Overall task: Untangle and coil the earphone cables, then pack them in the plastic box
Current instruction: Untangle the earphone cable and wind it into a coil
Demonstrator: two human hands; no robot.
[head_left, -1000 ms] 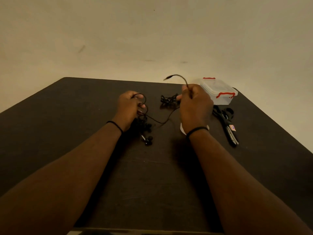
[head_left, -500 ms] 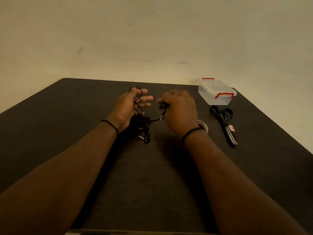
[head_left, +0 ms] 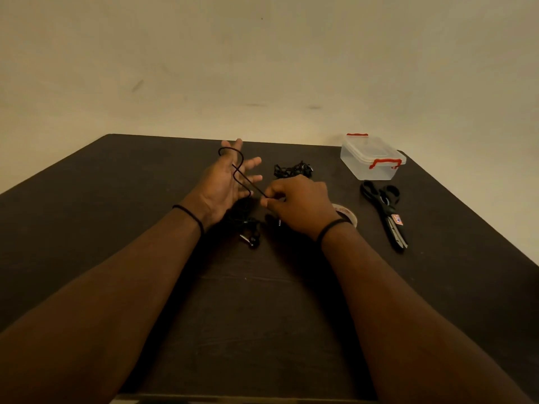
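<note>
left hand: raised above the tabletop, palm up, fingers spread wide and straight; used as a former, nothing gripped.
cable: black, looped in a figure-eight round the spread fingers; the rest hangs below the palm in a dark heap, hard to read.
earbuds: lying on the tabletop just under the left wrist, at the heap's near end.
right hand: just beside the left hand, fingers curled, free run of cable pinched between thumb and forefinger.
second tangle: on the tabletop behind the right hand, untouched, knotted as far as can be told.
tape: roll partly hidden behind the right wrist.
box: clear, red clips, far right of the tabletop, lid on; whether latched cannot be told.
scissors: near side of the box, apart from it.
step: coiling of the first earphone judged under way; packing not started.
next move: another wrap to be laid round the left fingers with light tension kept by the right; loops could slip off the fingertips if slack is allowed. Lid to be opened before packing.
</note>
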